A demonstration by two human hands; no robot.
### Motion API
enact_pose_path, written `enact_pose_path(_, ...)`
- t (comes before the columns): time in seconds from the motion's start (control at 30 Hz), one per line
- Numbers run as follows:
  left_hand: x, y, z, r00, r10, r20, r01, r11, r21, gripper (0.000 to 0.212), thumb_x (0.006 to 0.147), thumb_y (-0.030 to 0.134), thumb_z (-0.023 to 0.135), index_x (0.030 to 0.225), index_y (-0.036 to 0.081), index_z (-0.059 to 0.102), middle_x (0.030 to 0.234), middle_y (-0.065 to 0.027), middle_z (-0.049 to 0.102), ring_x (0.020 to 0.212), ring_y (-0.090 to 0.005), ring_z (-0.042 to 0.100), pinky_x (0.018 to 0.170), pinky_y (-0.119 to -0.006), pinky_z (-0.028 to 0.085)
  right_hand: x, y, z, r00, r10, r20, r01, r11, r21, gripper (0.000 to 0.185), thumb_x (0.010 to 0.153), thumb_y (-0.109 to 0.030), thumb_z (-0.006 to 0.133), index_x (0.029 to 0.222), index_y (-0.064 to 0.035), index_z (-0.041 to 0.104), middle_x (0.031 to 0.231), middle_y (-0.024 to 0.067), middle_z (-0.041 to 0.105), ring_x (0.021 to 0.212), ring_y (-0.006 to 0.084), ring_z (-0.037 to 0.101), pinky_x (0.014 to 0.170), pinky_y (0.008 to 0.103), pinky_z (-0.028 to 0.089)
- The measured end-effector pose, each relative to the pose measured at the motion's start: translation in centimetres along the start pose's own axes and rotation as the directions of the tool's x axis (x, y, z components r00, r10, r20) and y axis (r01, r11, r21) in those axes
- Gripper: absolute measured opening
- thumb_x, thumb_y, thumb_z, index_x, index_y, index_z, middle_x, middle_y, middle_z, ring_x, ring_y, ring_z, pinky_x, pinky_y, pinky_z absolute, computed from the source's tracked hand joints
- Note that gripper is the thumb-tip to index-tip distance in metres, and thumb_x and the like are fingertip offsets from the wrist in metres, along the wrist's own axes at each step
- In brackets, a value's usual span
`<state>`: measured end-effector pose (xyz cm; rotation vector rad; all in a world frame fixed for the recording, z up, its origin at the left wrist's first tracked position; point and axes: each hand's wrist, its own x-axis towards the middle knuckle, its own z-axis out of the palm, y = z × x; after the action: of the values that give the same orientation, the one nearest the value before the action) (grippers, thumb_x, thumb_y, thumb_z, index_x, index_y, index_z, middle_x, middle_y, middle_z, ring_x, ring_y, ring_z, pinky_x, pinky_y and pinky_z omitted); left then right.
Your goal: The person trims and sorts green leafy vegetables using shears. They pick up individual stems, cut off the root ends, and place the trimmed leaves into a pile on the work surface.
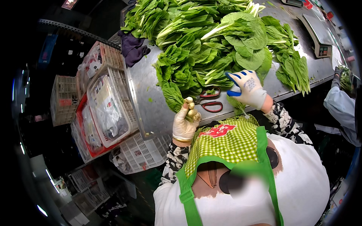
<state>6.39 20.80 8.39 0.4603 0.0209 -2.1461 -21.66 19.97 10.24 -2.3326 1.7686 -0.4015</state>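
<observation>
My left hand (186, 121), in a cream-coloured glove, is closed around the stem end of a bunch of leafy greens (173, 96) at the table's near edge. My right hand (249, 88) wears a white glove with blue-coated fingertips. Its thumb and fingers are spread above the table, close to the large pile of greens (195, 42). Beneath that palm a loose leaf (237, 105) reaches the table edge; whether the hand touches it is hidden. Between both hands lie scissors (212, 106) with red and black handles, their blades partly covered by leaves.
The metal table (144, 82) holds a dark cloth (133, 48) at the left and a weighing scale (319, 34) at the right. Plastic crates (109, 104) containing bagged items stand left of the table. Another person's sleeve (340, 100) shows at far right.
</observation>
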Motion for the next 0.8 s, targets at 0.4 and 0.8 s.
enact_pose_path(0.4, -0.5, -0.6, 1.1, 0.999, -0.047, 0.016, 0.046, 0.999, 0.025, 0.024, 0.100, 0.020, 0.050, 0.118, 0.005, 0.054, 0.097, -0.0033, 0.063, 0.079, -0.0134, 0.062, 0.072, -0.032, 0.049, 5.3, -1.1, 7.2, 0.868, -0.322, -0.378, 0.356, 0.934, 0.019, 0.057, 0.065, -0.017, 0.075, 0.120, -0.0133, 0.058, 0.106, 0.0081, 0.063, 0.104, 0.0296, 0.054, 0.093, 0.0477, 0.039)
enact_pose_path(0.8, 0.0, -2.4, 4.6, 0.994, -0.106, -0.027, 0.108, 0.992, 0.058, 0.036, 0.099, 0.027, 0.051, 0.126, 0.004, 0.052, 0.121, -0.0130, 0.060, 0.114, -0.0281, 0.057, 0.104, -0.051, 0.041, 3.0, -5.3, 1.1, 0.499, -0.399, -0.769, 0.760, 0.628, 0.167, 0.039, 0.069, -0.017, 0.074, 0.100, -0.0098, 0.050, 0.098, 0.0094, 0.063, 0.089, 0.0326, 0.065, 0.080, 0.0485, 0.050)
